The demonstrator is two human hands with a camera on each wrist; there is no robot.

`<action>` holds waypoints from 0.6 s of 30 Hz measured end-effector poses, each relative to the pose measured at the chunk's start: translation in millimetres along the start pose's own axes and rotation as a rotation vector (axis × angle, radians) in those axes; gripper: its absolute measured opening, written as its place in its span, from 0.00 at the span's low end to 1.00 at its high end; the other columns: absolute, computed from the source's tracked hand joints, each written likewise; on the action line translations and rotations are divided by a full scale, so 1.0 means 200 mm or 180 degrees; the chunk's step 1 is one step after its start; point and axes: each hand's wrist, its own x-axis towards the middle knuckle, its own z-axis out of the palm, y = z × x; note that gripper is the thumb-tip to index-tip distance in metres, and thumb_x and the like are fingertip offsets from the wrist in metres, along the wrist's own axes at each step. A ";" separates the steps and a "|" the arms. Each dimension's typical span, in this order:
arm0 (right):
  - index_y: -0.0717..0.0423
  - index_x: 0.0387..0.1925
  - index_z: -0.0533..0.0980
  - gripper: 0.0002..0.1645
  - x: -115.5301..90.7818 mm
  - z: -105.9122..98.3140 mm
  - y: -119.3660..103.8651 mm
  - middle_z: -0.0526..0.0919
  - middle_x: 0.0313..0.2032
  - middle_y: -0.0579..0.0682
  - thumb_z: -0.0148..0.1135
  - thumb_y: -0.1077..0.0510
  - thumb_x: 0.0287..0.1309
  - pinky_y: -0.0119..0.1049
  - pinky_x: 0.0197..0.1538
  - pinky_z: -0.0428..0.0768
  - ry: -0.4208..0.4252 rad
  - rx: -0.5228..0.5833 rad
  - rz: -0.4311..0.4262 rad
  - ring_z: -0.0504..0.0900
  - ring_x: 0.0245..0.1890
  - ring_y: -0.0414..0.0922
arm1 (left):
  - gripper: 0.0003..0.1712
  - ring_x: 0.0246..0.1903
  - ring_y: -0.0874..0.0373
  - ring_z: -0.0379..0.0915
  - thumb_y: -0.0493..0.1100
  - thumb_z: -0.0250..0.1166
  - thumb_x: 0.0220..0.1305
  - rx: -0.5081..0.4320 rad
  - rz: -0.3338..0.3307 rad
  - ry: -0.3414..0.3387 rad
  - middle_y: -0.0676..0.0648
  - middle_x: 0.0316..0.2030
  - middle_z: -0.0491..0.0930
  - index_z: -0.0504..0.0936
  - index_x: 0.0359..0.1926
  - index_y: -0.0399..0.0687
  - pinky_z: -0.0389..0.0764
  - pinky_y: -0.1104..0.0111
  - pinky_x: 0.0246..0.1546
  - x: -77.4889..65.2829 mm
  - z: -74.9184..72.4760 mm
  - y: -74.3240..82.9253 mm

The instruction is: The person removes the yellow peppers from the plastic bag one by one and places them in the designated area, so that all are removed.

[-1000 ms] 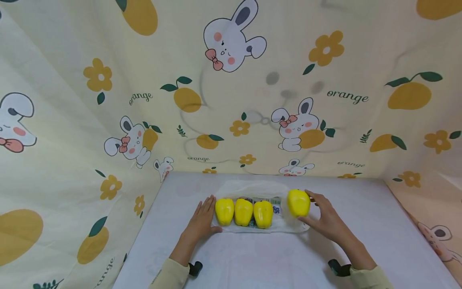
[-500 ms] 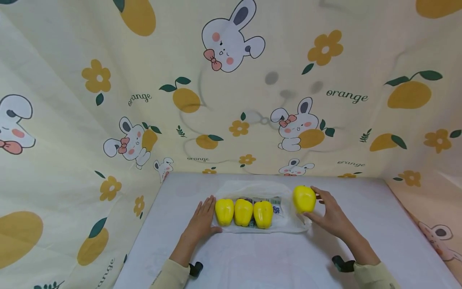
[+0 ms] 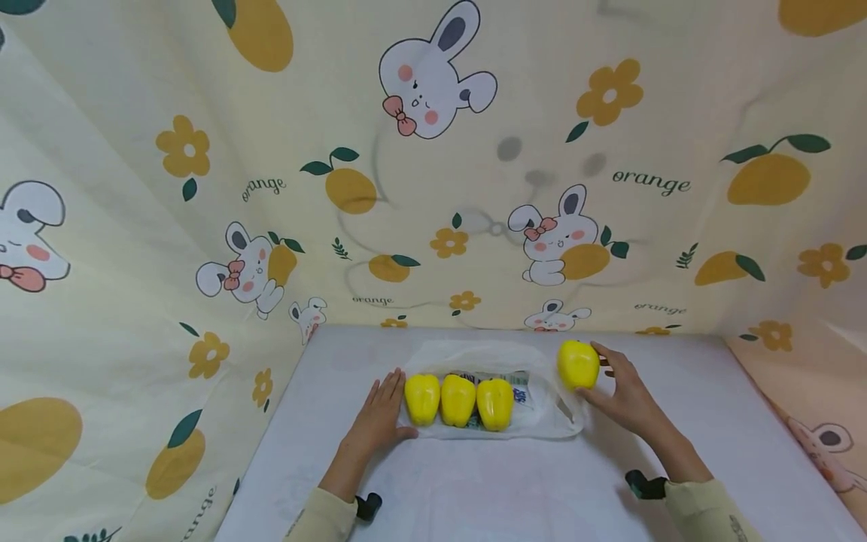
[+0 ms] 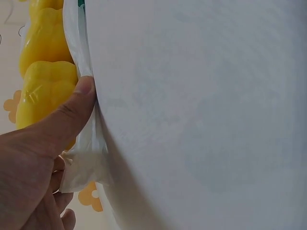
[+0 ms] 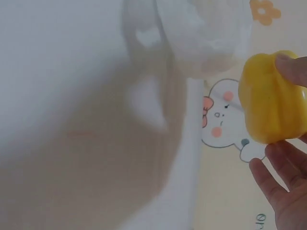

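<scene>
My right hand grips a yellow bell pepper between thumb and fingers, at the right end of a clear plastic bag. In the right wrist view, the thumb lies over the top of that pepper and the fingers are below it. Three more yellow bell peppers stand in a row on the left part of the bag. Beside the leftmost one my left hand rests with extended fingers; the left wrist view shows its thumb on the bag's edge.
The bag has green and blue print behind the peppers. It lies on a white tabletop. Cream cloth printed with rabbits, flowers and oranges hangs behind and at both sides. A dark wrist camera sits on each wrist.
My right hand has carried its pepper right and toward the back, off the bag's right end, where the bag's opening now shows. The left hand and the three peppers stay put.
</scene>
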 end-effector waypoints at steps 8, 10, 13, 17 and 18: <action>0.67 0.81 0.55 0.58 0.05 0.01 0.07 0.66 0.70 0.73 0.80 0.59 0.60 0.71 0.67 0.77 -0.0175 0.0079 0.0275 0.68 0.66 0.69 | 0.68 0.84 0.44 0.45 0.62 0.79 0.61 0.0029 0.0017 0.0015 0.37 0.85 0.48 0.50 0.85 0.36 0.46 0.48 0.85 0.00 0.00 0.00; 0.68 0.81 0.54 0.59 0.06 0.02 0.08 0.65 0.70 0.73 0.80 0.60 0.60 0.71 0.67 0.76 -0.0222 0.0082 0.0343 0.68 0.67 0.70 | 0.68 0.85 0.44 0.44 0.62 0.79 0.61 0.0007 -0.0004 -0.0012 0.37 0.86 0.48 0.49 0.85 0.36 0.45 0.48 0.85 0.00 0.00 0.01; 0.69 0.82 0.53 0.59 0.07 0.03 0.10 0.64 0.71 0.74 0.79 0.59 0.60 0.71 0.67 0.76 -0.0291 0.0080 0.0434 0.68 0.67 0.71 | 0.67 0.84 0.43 0.45 0.61 0.80 0.61 -0.0054 -0.0012 -0.0024 0.37 0.85 0.48 0.50 0.85 0.36 0.45 0.47 0.85 0.00 -0.01 0.01; 0.69 0.82 0.53 0.59 0.08 0.05 0.14 0.64 0.71 0.74 0.79 0.58 0.61 0.70 0.67 0.78 -0.0377 0.0048 0.0519 0.68 0.67 0.71 | 0.67 0.84 0.43 0.45 0.60 0.80 0.61 -0.0061 -0.0005 -0.0016 0.37 0.85 0.49 0.50 0.85 0.36 0.46 0.47 0.85 -0.01 -0.01 0.02; 0.69 0.82 0.52 0.59 0.08 0.05 0.15 0.63 0.71 0.74 0.79 0.58 0.62 0.69 0.67 0.78 -0.0396 0.0033 0.0535 0.68 0.67 0.71 | 0.67 0.84 0.43 0.45 0.60 0.80 0.61 -0.0046 -0.0010 -0.0019 0.37 0.85 0.48 0.50 0.85 0.36 0.46 0.48 0.85 -0.01 -0.01 0.02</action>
